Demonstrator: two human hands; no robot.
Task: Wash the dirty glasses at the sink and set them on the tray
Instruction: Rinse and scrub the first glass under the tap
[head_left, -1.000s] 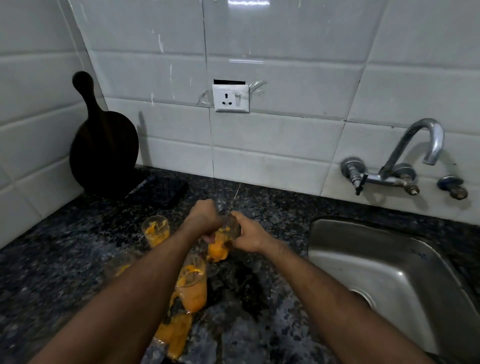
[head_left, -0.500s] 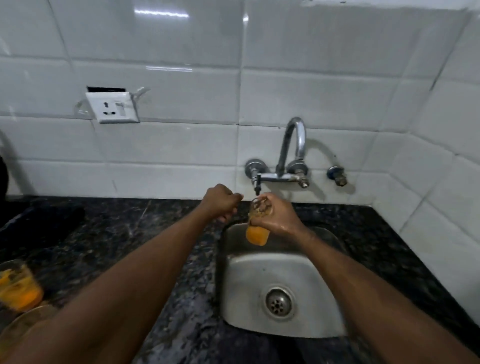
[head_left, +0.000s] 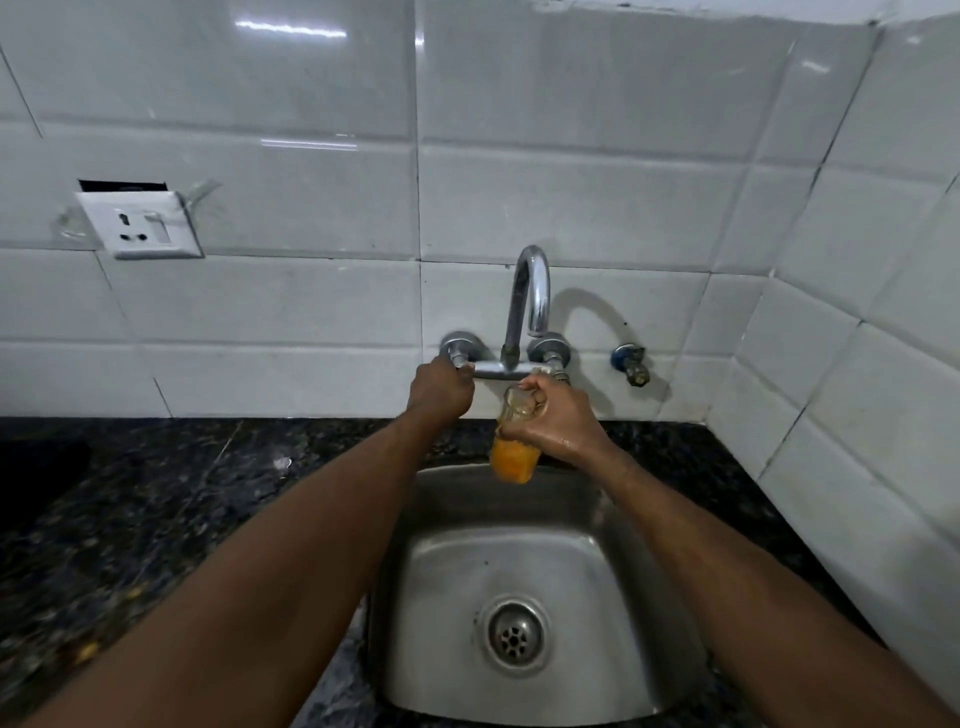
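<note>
The right hand (head_left: 558, 421) grips the orange-stained glass (head_left: 515, 447) over the sink (head_left: 452, 597); the left hand (head_left: 440, 389), just beside, curls round the tap handle (head_left: 457, 358).

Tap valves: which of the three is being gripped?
The leftmost valve: the left hand grips it. The middle valve and the blue-collared valve at far right are ungripped; the right hand holds the glass.

home kitchen, steel sink (head_left: 524, 566), wall tap (head_left: 527, 306), white tiles (head_left: 571, 197)
</note>
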